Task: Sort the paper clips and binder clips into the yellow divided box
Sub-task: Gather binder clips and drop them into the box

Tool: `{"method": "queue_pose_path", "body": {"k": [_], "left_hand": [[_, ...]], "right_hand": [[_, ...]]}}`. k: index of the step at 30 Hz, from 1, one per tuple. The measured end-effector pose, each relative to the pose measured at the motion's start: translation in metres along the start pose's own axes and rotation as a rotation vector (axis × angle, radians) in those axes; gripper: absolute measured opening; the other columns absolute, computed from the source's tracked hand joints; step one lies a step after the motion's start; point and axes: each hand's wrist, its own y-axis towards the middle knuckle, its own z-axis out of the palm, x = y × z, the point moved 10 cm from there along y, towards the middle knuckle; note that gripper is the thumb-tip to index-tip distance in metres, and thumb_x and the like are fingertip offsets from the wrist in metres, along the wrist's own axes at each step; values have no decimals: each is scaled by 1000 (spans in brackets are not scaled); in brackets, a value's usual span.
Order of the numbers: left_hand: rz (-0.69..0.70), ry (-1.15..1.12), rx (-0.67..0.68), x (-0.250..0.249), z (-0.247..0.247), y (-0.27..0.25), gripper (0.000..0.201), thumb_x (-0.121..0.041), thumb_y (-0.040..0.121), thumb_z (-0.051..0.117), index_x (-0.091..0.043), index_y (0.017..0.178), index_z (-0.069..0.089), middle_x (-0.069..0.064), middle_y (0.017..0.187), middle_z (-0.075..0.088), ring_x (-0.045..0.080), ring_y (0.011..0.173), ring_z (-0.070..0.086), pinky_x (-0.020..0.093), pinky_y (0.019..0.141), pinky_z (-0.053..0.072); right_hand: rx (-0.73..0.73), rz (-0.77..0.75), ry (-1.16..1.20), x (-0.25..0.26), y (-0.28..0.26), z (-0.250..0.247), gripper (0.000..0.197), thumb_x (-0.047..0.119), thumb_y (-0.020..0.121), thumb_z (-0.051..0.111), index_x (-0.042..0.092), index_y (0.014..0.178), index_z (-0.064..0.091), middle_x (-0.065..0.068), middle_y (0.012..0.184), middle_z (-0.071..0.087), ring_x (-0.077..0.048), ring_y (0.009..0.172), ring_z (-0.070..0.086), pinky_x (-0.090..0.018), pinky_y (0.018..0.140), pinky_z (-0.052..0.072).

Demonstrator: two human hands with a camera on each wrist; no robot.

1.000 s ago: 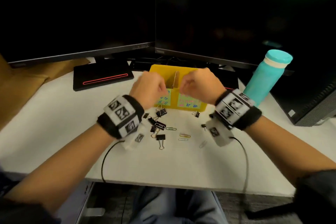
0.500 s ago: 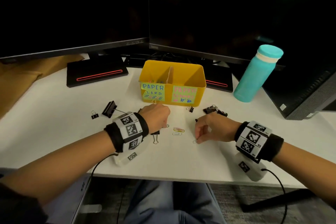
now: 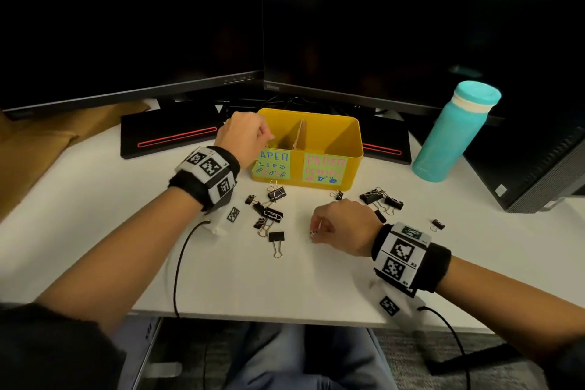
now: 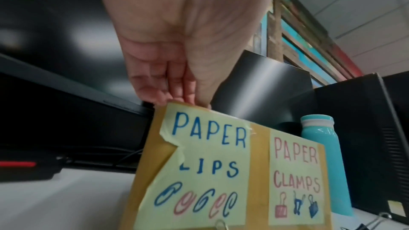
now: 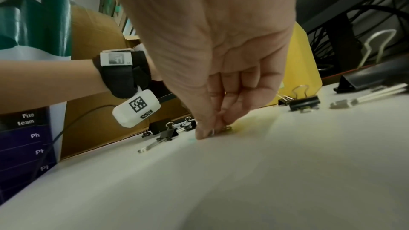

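The left hand (image 3: 245, 133) hangs over the left compartment of the yellow divided box (image 3: 345, 165), fingers pointing down, loosely together; whether it holds anything cannot be told. The right hand (image 3: 340, 225) reaches down to the worktop (image 3: 221, 279), fingertips pinching a paper clip (image 5: 221, 128). Binder clips (image 3: 269, 209) lie scattered before the box.
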Motion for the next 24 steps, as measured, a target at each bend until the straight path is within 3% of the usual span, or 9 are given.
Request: {"method": "queue_pose_path", "body": {"k": [4, 7, 9, 11, 14, 17, 20, 22, 24], "left_hand": [[27, 35, -97, 9, -6, -12, 29, -32, 90, 57, -12, 110, 61, 8, 110, 61, 20, 106, 53, 31, 86, 45], [76, 32, -181, 10, -20, -45, 21, -27, 89, 57, -13, 104, 63, 5, 108, 58, 12, 100, 43, 24, 78, 36], [136, -2, -184, 6, -23, -69, 15, -23, 89, 58, -13, 97, 66, 3, 100, 61, 9, 94, 43, 24, 72, 39], [196, -70, -86, 0, -16, -91, 13, -21, 88, 59, -13, 92, 69, -1, 92, 66, 9, 85, 51, 23, 69, 45], [290, -114, 115, -19, 10, -118, 14, -21, 88, 61, -16, 95, 72, -8, 87, 66, 7, 80, 57, 14, 68, 45], [342, -54, 214, -33, 34, -128, 16, -21, 90, 59, -18, 99, 72, -5, 92, 70, 8, 88, 57, 28, 76, 52], [454, 37, 350, -50, 61, -133, 32, -12, 92, 53, -21, 122, 62, -2, 121, 65, 14, 113, 54, 35, 95, 49], [596, 135, 533, -63, 88, -147, 47, -3, 94, 44, -19, 139, 45, 1, 146, 47, 22, 133, 43, 41, 106, 41], [639, 237, 685, -63, 106, -159, 49, -7, 98, 38, -17, 145, 32, -3, 156, 29, 21, 143, 30, 46, 111, 35]], "right_hand": [[3, -60, -2, 3, 4, -1, 12, 32, 82, 66, 25, 91, 67, 14, 81, 49, -10, 78, 49, -28, 67, 38], [28, -120, 0, 8, 5, -1, 8, 28, 83, 67, 22, 87, 68, 15, 76, 53, -8, 73, 52, -27, 66, 42], [-18, -203, -6, 18, 7, -19, 4, 19, 84, 65, 19, 85, 69, 9, 82, 62, -7, 72, 55, -27, 68, 48], [-135, -308, 27, 34, 16, -56, 8, 13, 86, 63, 17, 87, 70, 4, 87, 68, -8, 75, 58, -25, 72, 52], [-267, -379, 103, 49, 41, -111, 6, 17, 86, 65, 18, 90, 69, 8, 89, 65, -2, 81, 58, -15, 79, 47], [-267, -370, 102, 55, 80, -125, 4, 18, 82, 69, 21, 85, 69, 8, 87, 68, -1, 79, 60, -24, 85, 53], [-167, -342, 35, 54, 109, -112, 12, 12, 83, 67, 19, 92, 72, 3, 91, 71, -4, 80, 60, -32, 89, 54], [-123, -338, -9, 50, 113, -108, 23, 8, 85, 64, 19, 105, 71, 0, 103, 72, -4, 91, 60, -26, 92, 51], [-162, -355, -28, 44, 102, -116, 32, 9, 85, 64, 20, 115, 67, 1, 112, 68, -3, 98, 55, -18, 89, 44]]}}
